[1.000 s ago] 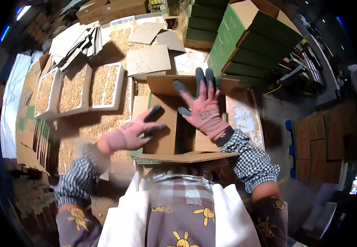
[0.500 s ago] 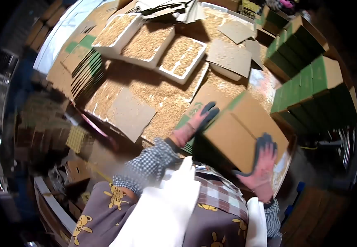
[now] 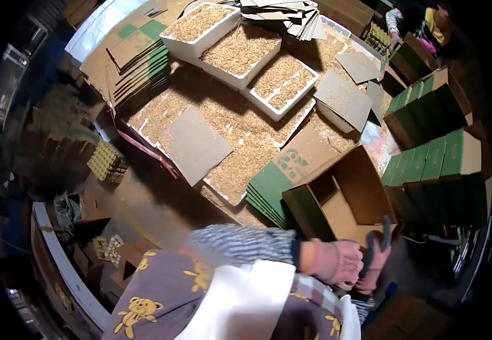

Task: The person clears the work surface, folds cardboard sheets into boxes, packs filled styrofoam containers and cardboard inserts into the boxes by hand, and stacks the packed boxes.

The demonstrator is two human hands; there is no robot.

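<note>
Open ctn (image 3: pixel 365 187) at tbl (image 3: pixel 377 139) edge, beside flat ctns (image 3: pixel 269 184). L hand (image 3: pixel 339 262) curled by R wrist, pinch unclear; R hand (image 3: pixel 377 255) fingers apart, near ctn. Husks (image 3: pixel 240 136), white tubs (image 3: pixel 262 106) on tbl; co-worker (image 3: pixel 421 25) far R.

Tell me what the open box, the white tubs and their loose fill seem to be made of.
Open box: cardboard, probably corrugated; matt brown inside, dark green outside, with flat, straight-creased panels.
White tubs: rigid foam or plastic; the thick, smooth, pale rims leave either possible.
Loose fill: likely wood shavings or husks, dry and matt, judging by the fine tan flakes.
</note>
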